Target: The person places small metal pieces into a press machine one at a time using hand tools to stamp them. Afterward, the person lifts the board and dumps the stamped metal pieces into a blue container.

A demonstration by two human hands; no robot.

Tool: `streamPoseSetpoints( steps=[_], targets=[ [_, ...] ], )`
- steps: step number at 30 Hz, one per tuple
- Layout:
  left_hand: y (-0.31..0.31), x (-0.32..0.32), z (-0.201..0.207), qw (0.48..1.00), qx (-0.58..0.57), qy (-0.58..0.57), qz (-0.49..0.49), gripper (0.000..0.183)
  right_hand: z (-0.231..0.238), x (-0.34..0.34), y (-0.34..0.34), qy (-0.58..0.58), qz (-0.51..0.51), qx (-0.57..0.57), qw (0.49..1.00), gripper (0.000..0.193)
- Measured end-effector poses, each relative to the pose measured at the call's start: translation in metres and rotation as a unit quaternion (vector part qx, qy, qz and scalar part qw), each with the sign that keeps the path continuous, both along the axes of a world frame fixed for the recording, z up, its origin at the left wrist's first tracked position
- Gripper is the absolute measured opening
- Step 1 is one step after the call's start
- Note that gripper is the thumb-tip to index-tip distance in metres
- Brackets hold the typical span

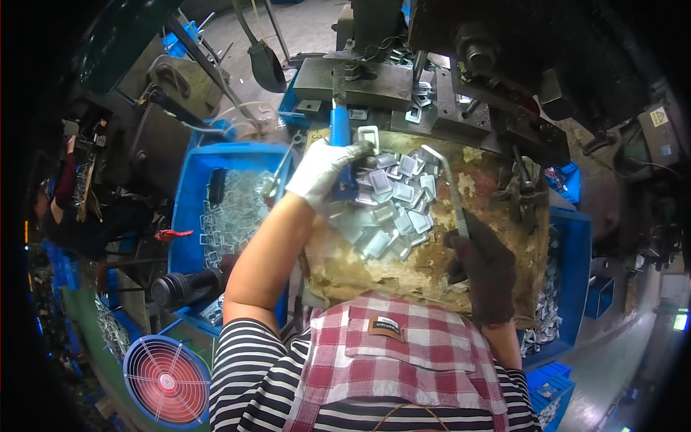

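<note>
My left hand [322, 170], in a white glove with dark fingertips, is closed in front of me. At its fingertips is a small rectangular metal part [369, 135] with a raised rim. A long blue tool or handle [340, 127] passes by the same fingers; whether they grip it too I cannot tell. My right hand [484, 263], in a dark glove, is closed around a bent-tipped metal rod [452, 183], whose tip points up and left. Between the hands a pile of similar metal parts [403, 193] lies on a worn board [479, 169].
Beyond the board stands a press with a steel block [306, 81] and a large dark bolt [478, 50]. Blue bins of metal pieces flank me, one left [180, 194] and one right [577, 259]. A round fan [167, 381] is at lower left. Another person's arm [65, 180] shows far left.
</note>
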State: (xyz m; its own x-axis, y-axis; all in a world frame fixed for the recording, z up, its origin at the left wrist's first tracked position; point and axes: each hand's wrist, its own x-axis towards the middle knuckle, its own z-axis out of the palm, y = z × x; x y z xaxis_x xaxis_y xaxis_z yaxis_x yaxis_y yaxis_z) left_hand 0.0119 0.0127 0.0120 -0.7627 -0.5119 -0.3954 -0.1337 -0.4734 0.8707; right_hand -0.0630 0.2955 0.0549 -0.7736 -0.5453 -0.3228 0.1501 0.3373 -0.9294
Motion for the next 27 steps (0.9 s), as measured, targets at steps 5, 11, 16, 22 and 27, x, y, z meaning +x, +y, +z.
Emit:
streamPoseSetpoints(
  steps=[5, 11, 16, 22, 27],
  targets=[
    [0.019, -0.012, -0.002, 0.990, 0.114, 0.073, -0.037, 0.020, 0.005, 0.007, -0.011, -0.007, 0.057, -0.012, 0.998, 0.040],
    [0.026, -0.014, 0.002, 0.997, 0.039, 0.011, -0.059, 0.024, 0.006, 0.007, -0.009, 0.020, 0.071, 0.024, 0.997, 0.040],
    [0.029, -0.014, 0.012, 0.994, -0.062, -0.043, -0.075, 0.026, 0.004, 0.009, -0.005, 0.030, 0.060, 0.027, 0.997, 0.040],
    [0.002, -0.018, 0.017, 0.947, -0.276, -0.052, -0.156, 0.030, 0.004, 0.003, 0.002, 0.060, 0.100, 0.041, 0.992, 0.039],
    [-0.001, -0.036, 0.045, 0.887, -0.354, -0.085, -0.283, 0.032, -0.004, -0.001, 0.006, 0.135, 0.116, 0.038, 0.983, 0.040]
  ],
)
